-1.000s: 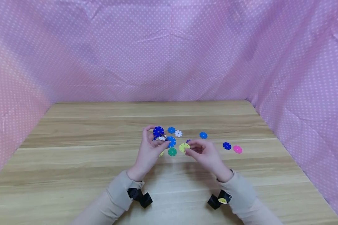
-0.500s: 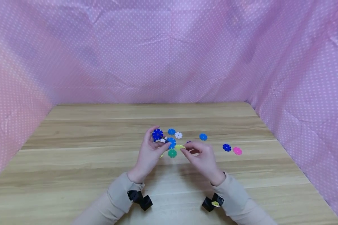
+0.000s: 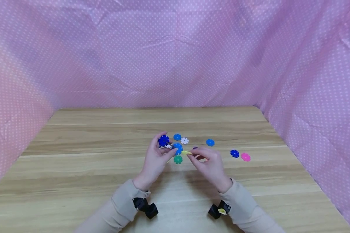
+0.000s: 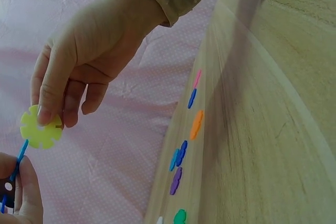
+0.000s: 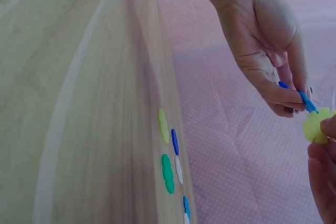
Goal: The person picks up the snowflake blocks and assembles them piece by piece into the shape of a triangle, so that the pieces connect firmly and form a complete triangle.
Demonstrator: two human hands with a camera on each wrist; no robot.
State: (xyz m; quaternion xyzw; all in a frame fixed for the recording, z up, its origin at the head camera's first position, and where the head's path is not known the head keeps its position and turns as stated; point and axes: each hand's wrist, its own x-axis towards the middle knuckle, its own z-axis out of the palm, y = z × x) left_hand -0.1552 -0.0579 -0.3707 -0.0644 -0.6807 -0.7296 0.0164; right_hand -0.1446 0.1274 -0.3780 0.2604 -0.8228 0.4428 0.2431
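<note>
My left hand [image 3: 156, 160] holds a cluster of joined notched plastic discs above the table. In it I see a dark blue disc [image 3: 164, 140], a black piece [image 4: 6, 195] and a light blue disc [image 3: 178, 149] at the right end. My right hand [image 3: 211, 163] pinches a yellow disc [image 4: 39, 135] between thumb and fingers. Edge-on in the head view, the yellow disc meets the light blue one's rim at about a right angle. Whether their notches interlock, I cannot tell. Fingers hide part of the cluster.
Loose discs lie flat on the wooden table: green [image 3: 178, 159], white [image 3: 184, 140], light blue [image 3: 210, 142], dark blue [image 3: 234, 153] and pink [image 3: 246, 157]. Orange [image 4: 197, 125] and purple [image 4: 176, 181] ones show from the left wrist. A pink dotted cloth [image 3: 175, 64] surrounds the table.
My right hand has moved left and turned the yellow disc from face-on to edge-on, bringing it against the light blue disc. The left hand has stayed almost still.
</note>
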